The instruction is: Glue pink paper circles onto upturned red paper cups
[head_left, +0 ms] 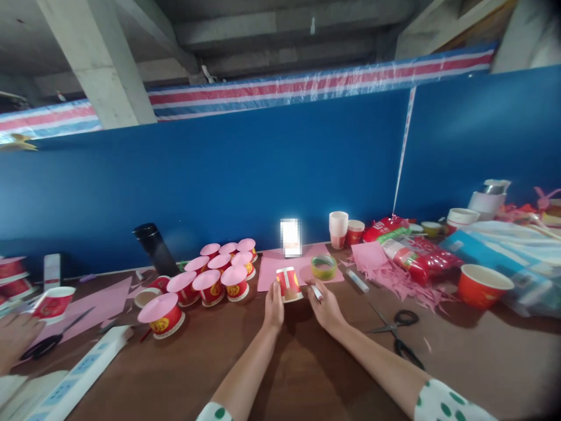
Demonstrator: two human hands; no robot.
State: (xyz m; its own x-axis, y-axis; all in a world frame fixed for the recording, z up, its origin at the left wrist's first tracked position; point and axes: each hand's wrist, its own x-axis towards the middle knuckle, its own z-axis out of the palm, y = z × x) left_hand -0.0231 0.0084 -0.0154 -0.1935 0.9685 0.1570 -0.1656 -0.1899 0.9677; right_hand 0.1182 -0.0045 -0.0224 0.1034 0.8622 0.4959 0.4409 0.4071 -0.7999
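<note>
My left hand (274,305) is closed round a small red paper cup (289,284) that stands upside down on a pink paper sheet (269,273). My right hand (323,304) rests just right of the cup, pinching a small white stick-like object (316,292), perhaps a pen or glue stick. A roll of green tape (324,266) lies on the pink sheet beyond my right hand. To the left stand several red cups with pink paper lids (210,283).
Black scissors (400,330) lie right of my forearm beside pink paper scraps (403,280). Stacked cups (338,229), snack packets and an orange bowl (484,285) sit at right. Another person's hand (15,339), scissors and a power strip (79,374) are at left. A blue wall backs the brown table (307,374).
</note>
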